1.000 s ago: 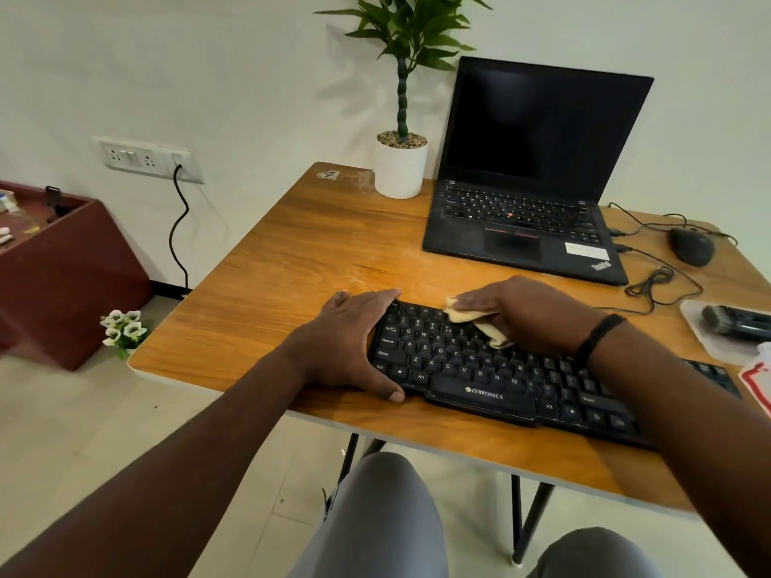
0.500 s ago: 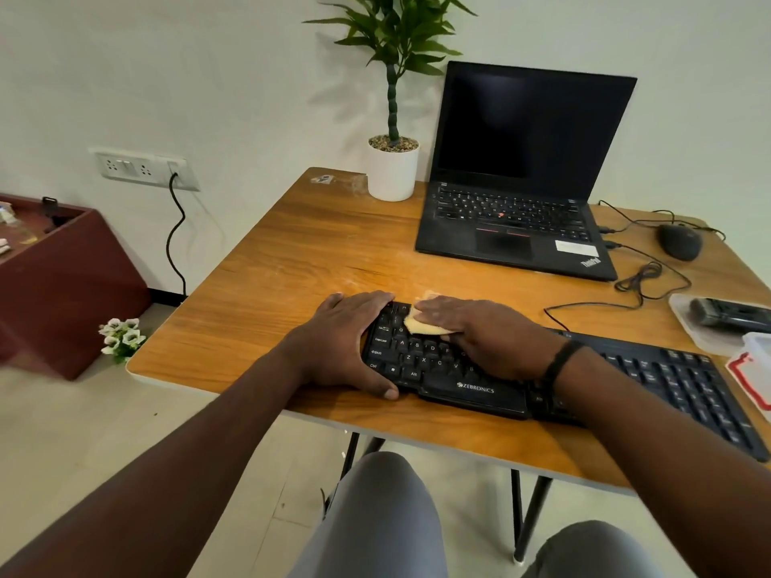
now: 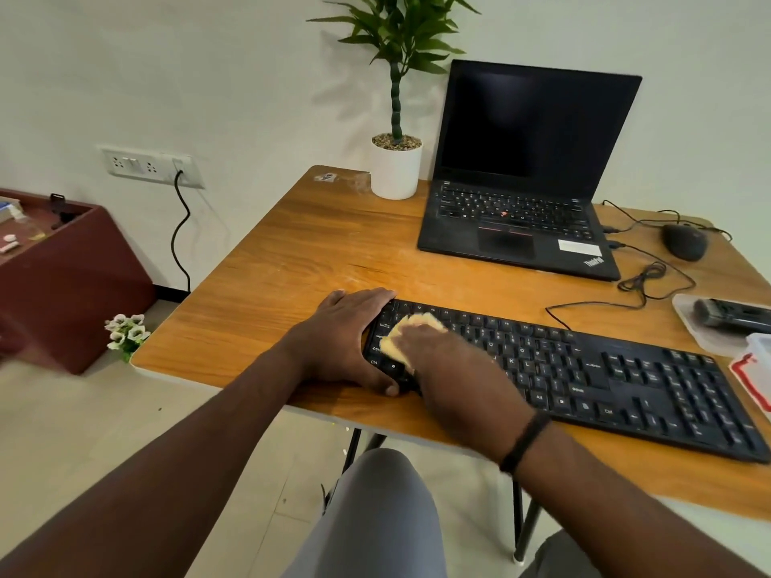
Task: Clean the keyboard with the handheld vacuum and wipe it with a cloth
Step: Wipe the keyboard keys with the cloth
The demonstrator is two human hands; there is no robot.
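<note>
Both your forearms are bare, with no sleeves showing anywhere up to the lower corners of the frame. On your right wrist sits a narrow black band point(image 3: 525, 441), plain and smooth. At the bottom centre your knees show in light grey trousers point(image 3: 375, 515), the fabric smooth and unpatterned.

Black keyboard point(image 3: 584, 369), pale yellow cloth point(image 3: 406, 333), black laptop point(image 3: 521, 194), and white plant pot point(image 3: 395, 173) are noted on an orange-brown wood-grain desk point(image 3: 300, 260).
</note>
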